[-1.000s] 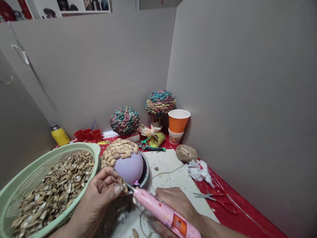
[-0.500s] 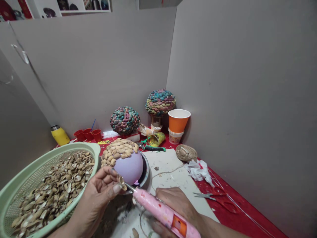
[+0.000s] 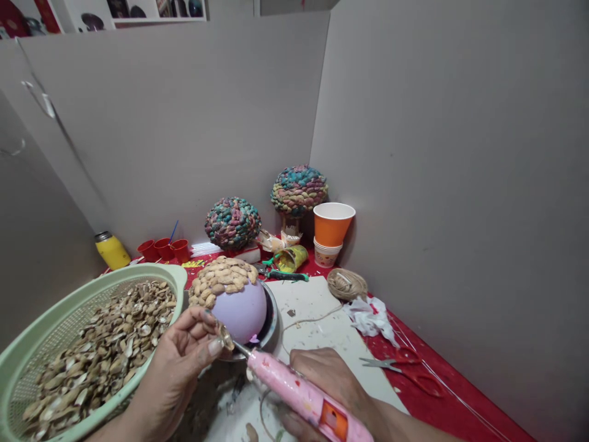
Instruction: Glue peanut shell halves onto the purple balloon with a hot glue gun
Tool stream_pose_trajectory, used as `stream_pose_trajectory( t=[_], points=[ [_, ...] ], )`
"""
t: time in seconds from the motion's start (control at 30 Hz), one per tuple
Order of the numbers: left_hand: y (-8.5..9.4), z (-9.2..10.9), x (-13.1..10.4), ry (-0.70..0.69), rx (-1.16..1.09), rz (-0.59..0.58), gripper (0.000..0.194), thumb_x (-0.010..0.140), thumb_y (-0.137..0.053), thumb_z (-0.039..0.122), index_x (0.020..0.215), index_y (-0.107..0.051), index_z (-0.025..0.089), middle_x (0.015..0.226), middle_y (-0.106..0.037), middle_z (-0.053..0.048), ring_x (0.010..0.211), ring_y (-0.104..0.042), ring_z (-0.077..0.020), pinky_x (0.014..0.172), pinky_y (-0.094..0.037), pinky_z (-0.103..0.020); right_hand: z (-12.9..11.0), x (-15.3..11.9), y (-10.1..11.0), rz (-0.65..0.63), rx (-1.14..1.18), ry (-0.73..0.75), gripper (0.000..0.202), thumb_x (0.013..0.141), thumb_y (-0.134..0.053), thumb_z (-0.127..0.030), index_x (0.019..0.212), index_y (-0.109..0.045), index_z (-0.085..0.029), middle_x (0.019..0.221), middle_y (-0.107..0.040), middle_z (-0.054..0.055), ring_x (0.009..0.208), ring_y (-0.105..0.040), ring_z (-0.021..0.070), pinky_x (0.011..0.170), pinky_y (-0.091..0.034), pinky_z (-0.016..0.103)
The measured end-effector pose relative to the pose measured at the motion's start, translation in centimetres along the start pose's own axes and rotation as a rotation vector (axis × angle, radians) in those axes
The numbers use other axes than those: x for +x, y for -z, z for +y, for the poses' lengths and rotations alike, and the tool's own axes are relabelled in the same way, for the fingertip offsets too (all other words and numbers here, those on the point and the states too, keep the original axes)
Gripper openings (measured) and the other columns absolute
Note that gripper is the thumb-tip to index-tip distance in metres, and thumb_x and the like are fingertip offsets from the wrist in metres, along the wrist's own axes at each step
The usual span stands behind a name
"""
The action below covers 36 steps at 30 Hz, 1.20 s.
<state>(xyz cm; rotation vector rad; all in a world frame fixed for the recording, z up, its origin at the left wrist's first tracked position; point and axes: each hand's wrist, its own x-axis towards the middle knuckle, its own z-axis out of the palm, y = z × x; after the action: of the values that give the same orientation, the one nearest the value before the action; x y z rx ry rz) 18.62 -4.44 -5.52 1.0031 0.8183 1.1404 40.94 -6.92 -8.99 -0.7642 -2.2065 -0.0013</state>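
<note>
Between the thumb and fingers of my left hand [image 3: 184,353] is a peanut shell [image 3: 225,337], its hollow side toward the nozzle. My right hand [image 3: 329,383] is wrapped round a pink glue gun [image 3: 289,383] with an orange switch panel. The gun's metal tip is at the shell, touching or very close. Just behind sits a lilac balloon [image 3: 242,310] in a metal bowl [image 3: 275,325], its upper left covered with peanut shells [image 3: 223,276]. A green basket [image 3: 179,276] holding many loose shells stands at my left.
Red-handled scissors [image 3: 400,368], crumpled white tissue [image 3: 370,316] and a twine ball [image 3: 346,284] lie on the right. Behind are pliers [image 3: 289,277], an orange cup [image 3: 334,224], two coloured shell-covered balls [image 3: 234,222], red cups [image 3: 163,248] and a yellow bottle [image 3: 111,250]. Grey walls enclose the table.
Almost nothing differs. Both hands stay in place, with the glue gun's tip still at the peanut shell; the whole view has shifted very slightly.
</note>
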Motion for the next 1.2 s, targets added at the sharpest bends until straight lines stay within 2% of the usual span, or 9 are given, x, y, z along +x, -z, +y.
stream_pose_trajectory(
  t=[0.13,0.23,0.37,0.57,0.9,1.1,1.2],
  points=[
    [0.0,0.1,-0.1,-0.001,0.003,0.007,0.027,0.074,-0.081,0.022,0.092,-0.061,0.02,0.087,-0.068,-0.002,0.077,-0.063,-0.0142,0.073,-0.053,-0.025,0.1,-0.1,-0.2,-0.024,0.009,0.0,0.039,0.099,-0.034,-0.033,0.063,-0.042,-0.022,0.055,-0.047,-0.001,0.046,-0.042,0.0122,0.047,-0.034,0.026],
    [0.2,0.0,-0.1,-0.006,0.005,0.008,0.027,0.074,-0.081,0.022,0.092,-0.06,0.02,0.087,-0.068,-0.002,0.077,-0.062,-0.014,0.073,-0.052,-0.025,0.2,-0.1,-0.3,0.023,-0.001,0.016,0.04,0.098,-0.039,-0.033,0.06,-0.041,-0.022,0.052,-0.043,-0.003,0.044,-0.038,0.0113,0.046,-0.03,0.027],
    [0.2,0.0,-0.1,-0.007,0.001,0.008,0.026,0.074,-0.081,0.022,0.091,-0.06,0.02,0.086,-0.068,-0.001,0.078,-0.063,-0.0139,0.074,-0.053,-0.025,0.2,0.1,-0.5,0.083,-0.035,0.038,0.044,0.101,-0.036,-0.033,0.059,-0.041,-0.021,0.052,-0.041,-0.004,0.043,-0.037,0.0103,0.045,-0.028,0.027],
    [0.0,0.2,-0.1,-0.028,0.007,0.014,0.024,0.075,-0.08,0.022,0.09,-0.061,0.021,0.085,-0.067,0.0,0.076,-0.062,-0.0125,0.072,-0.052,-0.024,0.4,-0.1,-0.9,0.092,-0.039,0.044,0.048,0.101,-0.032,-0.037,0.057,-0.04,-0.021,0.05,-0.039,-0.005,0.042,-0.034,0.0099,0.043,-0.025,0.027],
    [0.1,0.2,-0.1,-0.03,0.016,0.029,0.027,0.074,-0.082,0.024,0.09,-0.061,0.021,0.084,-0.067,0.001,0.075,-0.062,-0.012,0.071,-0.052,-0.022,0.7,-0.2,-1.6,0.119,0.013,0.068,0.046,0.1,-0.04,-0.042,0.059,-0.038,-0.021,0.052,-0.036,-0.006,0.043,-0.031,0.0087,0.044,-0.02,0.027],
    [0.4,-0.4,-0.2,-0.04,0.102,0.019,0.03,0.072,-0.083,0.029,0.089,-0.06,0.021,0.084,-0.068,0.001,0.077,-0.062,-0.0128,0.073,-0.052,-0.023,0.3,0.4,-1.0,0.17,0.007,0.08,0.052,0.105,-0.027,-0.041,0.058,-0.036,-0.021,0.052,-0.034,-0.006,0.042,-0.023,0.0085,0.042,-0.02,0.026],
    [0.7,-0.8,-0.2,-0.051,0.153,0.028,0.028,0.073,-0.083,0.028,0.089,-0.06,0.021,0.082,-0.067,0.002,0.076,-0.061,-0.0113,0.072,-0.05,-0.021,0.3,0.4,-1.0,0.185,-0.014,0.084,0.052,0.104,-0.028,-0.041,0.058,-0.037,-0.021,0.052,-0.034,-0.006,0.042,-0.023,0.0089,0.042,-0.019,0.026]
  ],
)
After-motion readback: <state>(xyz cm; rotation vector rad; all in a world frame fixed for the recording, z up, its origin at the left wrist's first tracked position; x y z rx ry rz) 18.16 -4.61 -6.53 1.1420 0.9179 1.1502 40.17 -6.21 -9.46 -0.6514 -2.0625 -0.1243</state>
